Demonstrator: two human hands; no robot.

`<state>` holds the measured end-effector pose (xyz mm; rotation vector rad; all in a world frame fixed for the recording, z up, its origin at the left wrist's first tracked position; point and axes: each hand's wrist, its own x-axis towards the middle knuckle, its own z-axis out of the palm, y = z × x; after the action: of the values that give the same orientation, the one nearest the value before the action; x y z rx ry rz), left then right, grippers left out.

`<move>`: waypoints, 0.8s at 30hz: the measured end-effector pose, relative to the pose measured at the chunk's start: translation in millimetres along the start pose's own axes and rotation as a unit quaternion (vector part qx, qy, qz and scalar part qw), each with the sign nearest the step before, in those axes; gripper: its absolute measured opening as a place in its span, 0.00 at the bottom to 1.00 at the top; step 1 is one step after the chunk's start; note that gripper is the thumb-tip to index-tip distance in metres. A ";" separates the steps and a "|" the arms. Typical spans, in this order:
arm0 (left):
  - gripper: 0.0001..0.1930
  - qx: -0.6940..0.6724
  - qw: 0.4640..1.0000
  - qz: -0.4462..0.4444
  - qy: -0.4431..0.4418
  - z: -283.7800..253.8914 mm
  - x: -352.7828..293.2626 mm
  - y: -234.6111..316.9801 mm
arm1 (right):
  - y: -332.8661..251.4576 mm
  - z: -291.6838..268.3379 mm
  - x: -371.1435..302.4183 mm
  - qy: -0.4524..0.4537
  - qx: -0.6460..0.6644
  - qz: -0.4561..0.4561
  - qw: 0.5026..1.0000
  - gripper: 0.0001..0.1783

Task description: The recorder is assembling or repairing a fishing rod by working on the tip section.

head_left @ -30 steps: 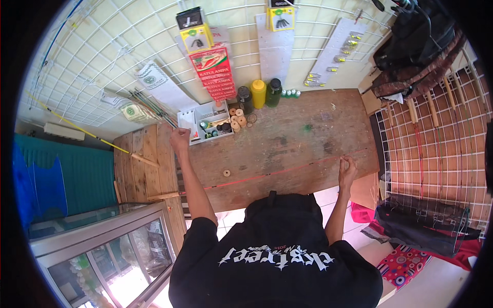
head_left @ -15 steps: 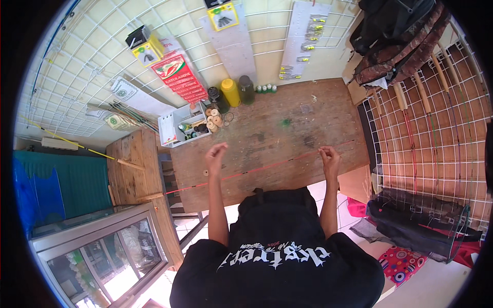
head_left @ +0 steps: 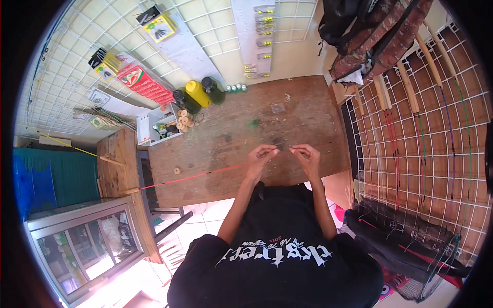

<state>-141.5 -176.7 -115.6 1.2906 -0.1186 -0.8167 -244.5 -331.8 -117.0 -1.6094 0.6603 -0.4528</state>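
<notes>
A thin red fishing rod [head_left: 192, 176] with dark bands lies slantwise across the wooden table [head_left: 236, 128]. Its handle end rests on the bench at the left. My left hand [head_left: 261, 160] is over the rod's right part, thumb and fingertips pinched together. Facing it closely, my right hand [head_left: 308, 158] is also closed in a pinch, with a small gap between the two sets of fingertips. Whatever sits in either pinch is too fine to make out. On the table to the left lies a small cork ring [head_left: 177, 171].
At the back left stand a white box [head_left: 146, 131] of small items, a pile of cork rings [head_left: 184, 122], a yellow bottle [head_left: 197, 94] and dark bottles. Rods [head_left: 395, 133] hang on the right-hand grid. A glass-fronted cabinet [head_left: 92, 251] stands at lower left.
My hands have come together: the left moved right and the right moved left, both still pinched. The view has shifted, so the table now appears further left. The rod still lies across it.
</notes>
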 end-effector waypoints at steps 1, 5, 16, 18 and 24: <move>0.10 0.001 1.000 -0.002 0.001 7.5 2.9 -4.0 | -4.1 -3.5 1.7 -0.010 0.002 -0.007 1.000 0.06; 0.10 -0.052 0.999 -0.007 -0.005 29.7 9.6 -17.8 | -3.4 -18.6 11.5 -0.038 0.035 -0.009 0.999 0.07; 0.08 -0.117 0.993 -0.012 -0.016 40.8 22.4 -26.9 | -21.4 -31.3 16.2 -0.082 0.012 -0.030 0.996 0.08; 0.07 -0.136 0.990 -0.003 -0.029 40.3 24.1 -28.5 | -23.0 -29.4 16.0 -0.080 0.009 -0.040 0.996 0.08; 0.07 -0.168 0.985 -0.008 -0.042 34.7 25.2 -31.9 | -22.9 -23.7 14.4 -0.080 0.016 -0.041 0.996 0.07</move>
<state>-156.0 -221.0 -141.8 0.9398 -0.0347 -0.8647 -245.0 -357.8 -92.2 -1.6269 0.4658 -0.3876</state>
